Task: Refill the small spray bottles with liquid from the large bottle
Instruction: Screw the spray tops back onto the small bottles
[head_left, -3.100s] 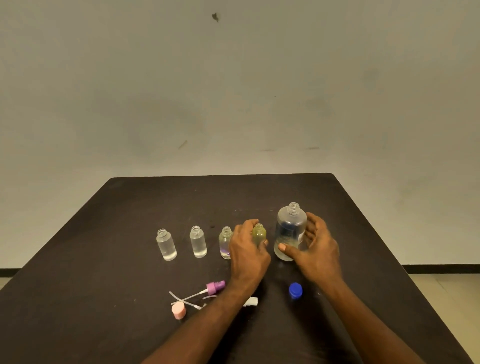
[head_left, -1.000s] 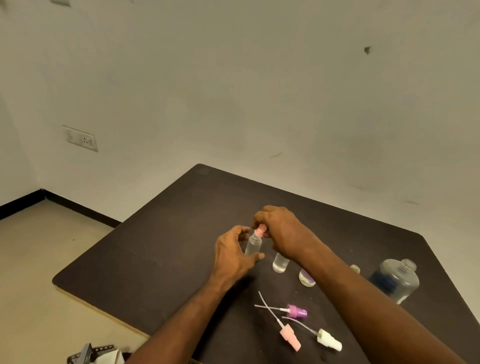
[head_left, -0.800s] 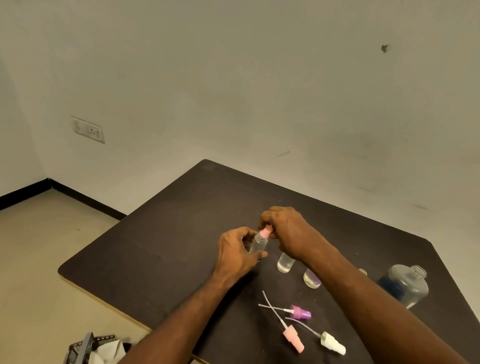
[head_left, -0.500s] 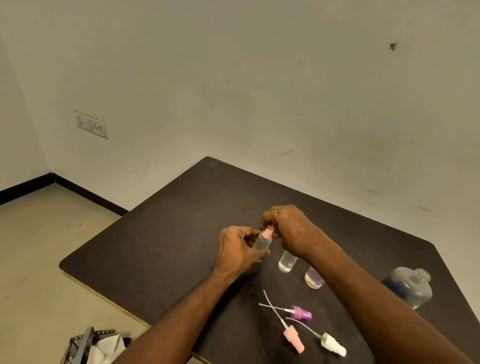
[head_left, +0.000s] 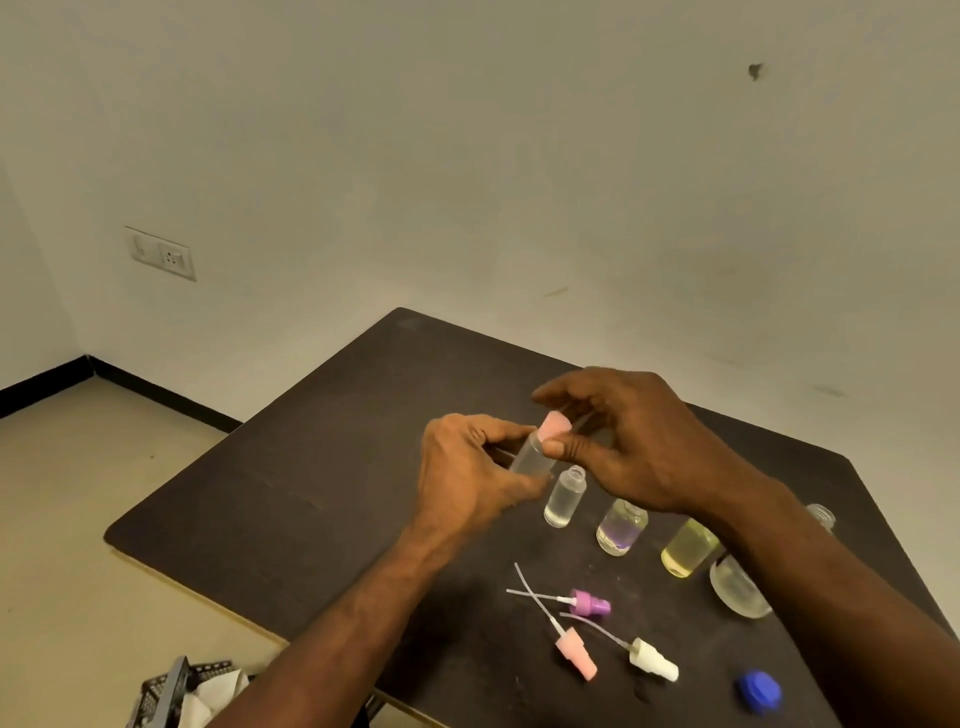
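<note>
My left hand (head_left: 467, 478) grips a small clear spray bottle (head_left: 530, 457), tilted, above the dark table (head_left: 291, 509). My right hand (head_left: 628, 441) pinches the pink spray cap (head_left: 555, 427) on that bottle's neck. Three uncapped small bottles stand in a row: a clear one (head_left: 563, 499), a purple-tinted one (head_left: 622, 527) and a yellow one (head_left: 688, 548). The large clear bottle (head_left: 737, 590) stands to the right, mostly hidden behind my right forearm.
Loose spray pump heads lie near the front edge: purple (head_left: 589, 604), pink (head_left: 575, 652), white (head_left: 653, 660). A blue cap (head_left: 759, 690) rests at the front right. A basket with paper (head_left: 182, 691) sits on the floor at the left.
The camera view has shifted right and closer. My right fingers have spread and turned on the pink cap while the left hand keeps holding the bottle, now tilted more.
</note>
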